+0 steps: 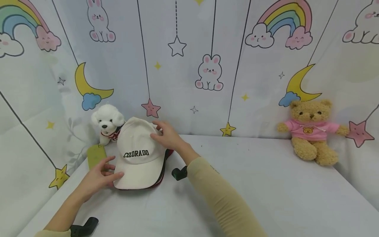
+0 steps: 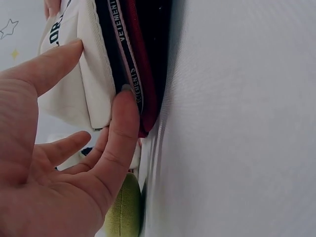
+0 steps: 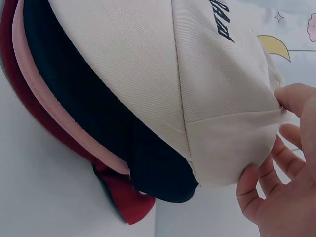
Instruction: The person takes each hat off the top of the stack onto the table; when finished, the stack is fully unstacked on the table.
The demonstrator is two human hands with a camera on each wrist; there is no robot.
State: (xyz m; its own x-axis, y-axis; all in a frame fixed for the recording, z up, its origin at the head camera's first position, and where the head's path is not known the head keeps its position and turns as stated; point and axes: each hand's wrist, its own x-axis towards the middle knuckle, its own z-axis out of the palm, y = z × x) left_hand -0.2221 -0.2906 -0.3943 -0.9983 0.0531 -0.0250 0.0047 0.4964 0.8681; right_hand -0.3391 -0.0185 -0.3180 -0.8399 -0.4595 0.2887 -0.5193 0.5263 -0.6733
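An off-white baseball cap [image 1: 134, 141] lettered COLORADO tops a stack of several caps on the left of the table. Beneath it show a navy cap [image 3: 89, 94], a pink cap [image 3: 42, 81] and a dark red cap [image 3: 126, 192]. At the brim's left side, my left hand [image 1: 99, 177] has its thumb on top and a finger at the edge, against the brims below. My right hand [image 1: 170, 135] grips the crown's back right side between thumb and fingers. The parts of the lower caps under the white one are hidden.
Behind the stack sits a white plush dog [image 1: 107, 120], with a yellow-green object [image 1: 96, 156] beside it. A teddy bear [image 1: 311, 131] in a pink top sits at the far right. A patterned cloth [image 1: 183, 82] hangs behind the white table [image 1: 266, 184].
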